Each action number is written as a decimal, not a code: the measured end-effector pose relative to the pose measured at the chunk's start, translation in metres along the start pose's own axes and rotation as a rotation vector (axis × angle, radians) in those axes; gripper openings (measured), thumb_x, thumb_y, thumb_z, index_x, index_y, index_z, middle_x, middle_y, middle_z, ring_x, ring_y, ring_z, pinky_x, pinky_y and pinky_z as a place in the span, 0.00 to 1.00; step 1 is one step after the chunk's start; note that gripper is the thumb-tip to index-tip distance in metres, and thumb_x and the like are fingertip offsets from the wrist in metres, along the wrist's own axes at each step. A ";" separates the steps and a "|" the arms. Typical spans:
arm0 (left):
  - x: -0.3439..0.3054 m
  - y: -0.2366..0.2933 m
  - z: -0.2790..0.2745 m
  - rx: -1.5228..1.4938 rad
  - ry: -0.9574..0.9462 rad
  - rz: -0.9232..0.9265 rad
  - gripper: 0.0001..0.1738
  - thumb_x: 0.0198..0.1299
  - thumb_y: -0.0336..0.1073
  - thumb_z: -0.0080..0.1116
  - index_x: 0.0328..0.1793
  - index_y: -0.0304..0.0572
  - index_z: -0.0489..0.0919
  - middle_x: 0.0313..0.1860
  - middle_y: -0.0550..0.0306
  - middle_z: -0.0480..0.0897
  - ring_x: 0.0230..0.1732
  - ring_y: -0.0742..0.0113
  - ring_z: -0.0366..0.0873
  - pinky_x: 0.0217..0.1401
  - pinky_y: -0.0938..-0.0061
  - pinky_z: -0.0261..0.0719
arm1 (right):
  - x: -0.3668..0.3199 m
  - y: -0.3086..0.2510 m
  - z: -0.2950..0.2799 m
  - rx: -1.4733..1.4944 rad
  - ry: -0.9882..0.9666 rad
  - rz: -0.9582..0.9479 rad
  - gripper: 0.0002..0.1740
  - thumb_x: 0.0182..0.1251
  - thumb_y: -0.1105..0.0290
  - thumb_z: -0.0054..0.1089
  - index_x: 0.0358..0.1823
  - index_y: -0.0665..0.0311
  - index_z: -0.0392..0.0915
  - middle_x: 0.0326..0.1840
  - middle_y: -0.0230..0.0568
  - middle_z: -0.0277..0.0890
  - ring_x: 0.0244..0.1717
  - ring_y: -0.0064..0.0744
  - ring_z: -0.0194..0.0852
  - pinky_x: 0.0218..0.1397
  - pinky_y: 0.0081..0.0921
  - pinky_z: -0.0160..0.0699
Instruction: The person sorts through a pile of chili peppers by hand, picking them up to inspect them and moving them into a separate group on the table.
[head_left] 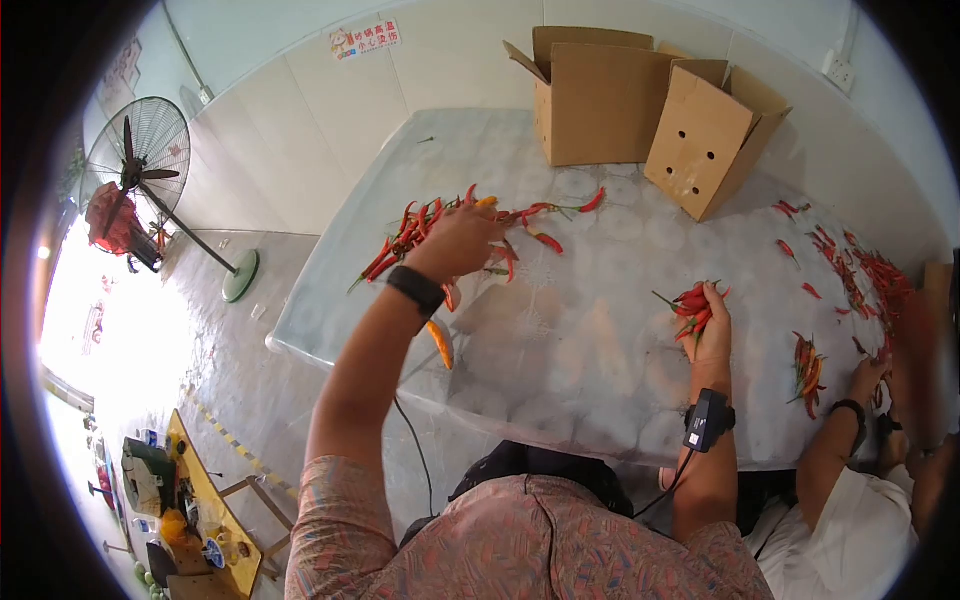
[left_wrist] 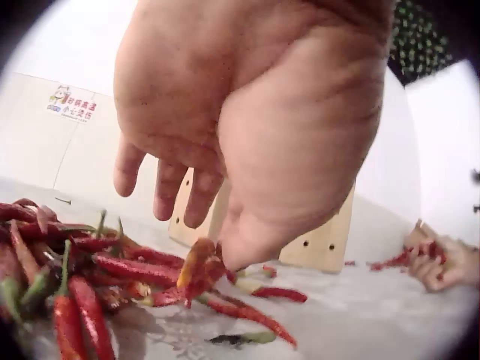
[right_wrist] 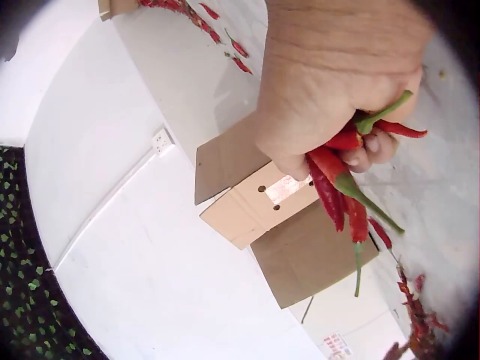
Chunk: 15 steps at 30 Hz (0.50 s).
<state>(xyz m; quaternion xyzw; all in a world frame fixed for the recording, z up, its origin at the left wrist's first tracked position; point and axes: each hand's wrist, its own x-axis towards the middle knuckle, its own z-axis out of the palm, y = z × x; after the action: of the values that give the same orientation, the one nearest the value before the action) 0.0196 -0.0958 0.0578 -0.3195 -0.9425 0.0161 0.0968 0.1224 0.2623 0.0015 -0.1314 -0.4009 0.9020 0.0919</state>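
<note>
My left hand [head_left: 462, 243] reaches over a loose pile of red chili peppers [head_left: 408, 232] on the left of the table. In the left wrist view, its thumb pinches an orange-red chili pepper [left_wrist: 197, 264] at the pile's edge, while the other fingers hang down; the index fingertip is hidden behind the thumb. My right hand [head_left: 712, 335] grips a small bunch of red chili peppers [head_left: 692, 306] above the table. Green stems stick out of that bunch [right_wrist: 346, 184] in the right wrist view. An orange chili pepper [head_left: 440, 345] lies below my left wrist.
Two cardboard boxes [head_left: 608, 105] [head_left: 700, 140] stand at the back of the plastic-covered table [head_left: 560, 370]. At the right, another person's hands [head_left: 872, 378] are near a large chili heap [head_left: 880, 285] and a small chili bundle [head_left: 808, 372]. A standing fan [head_left: 135, 172] is at the left.
</note>
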 end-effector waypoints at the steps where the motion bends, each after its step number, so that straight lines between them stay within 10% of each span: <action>1: -0.010 -0.008 -0.005 -0.156 0.177 0.027 0.11 0.48 0.30 0.53 0.38 0.44 0.81 0.49 0.56 0.79 0.50 0.54 0.75 0.49 0.65 0.74 | 0.000 0.000 0.000 0.007 -0.026 -0.002 0.09 0.62 0.63 0.59 0.34 0.60 0.74 0.25 0.29 0.70 0.22 0.19 0.64 0.20 0.16 0.60; 7: -0.093 0.015 -0.048 -0.528 -0.238 0.031 0.07 0.50 0.34 0.53 0.24 0.42 0.78 0.20 0.58 0.79 0.21 0.58 0.76 0.28 0.68 0.73 | 0.010 0.004 -0.009 0.019 -0.048 -0.009 0.10 0.63 0.63 0.56 0.34 0.62 0.72 0.24 0.32 0.70 0.20 0.19 0.65 0.20 0.16 0.60; 9: -0.106 0.033 -0.059 -0.691 -0.693 -0.170 0.08 0.54 0.36 0.53 0.30 0.42 0.80 0.26 0.57 0.82 0.30 0.65 0.80 0.33 0.72 0.75 | 0.009 0.004 -0.008 0.003 -0.059 -0.010 0.10 0.63 0.63 0.56 0.34 0.62 0.72 0.25 0.31 0.70 0.21 0.19 0.65 0.20 0.16 0.60; 15: -0.086 0.033 -0.031 -0.581 -0.376 -0.104 0.13 0.52 0.37 0.54 0.42 0.41 0.79 0.36 0.48 0.82 0.39 0.53 0.79 0.44 0.64 0.75 | 0.005 0.006 -0.002 0.022 0.005 -0.037 0.09 0.63 0.63 0.58 0.32 0.60 0.74 0.24 0.29 0.71 0.21 0.20 0.66 0.20 0.17 0.62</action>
<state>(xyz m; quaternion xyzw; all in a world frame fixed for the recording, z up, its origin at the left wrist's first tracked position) 0.1123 -0.1230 0.0708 -0.2765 -0.9241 -0.1994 -0.1727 0.1177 0.2616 -0.0050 -0.1251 -0.3932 0.9041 0.1107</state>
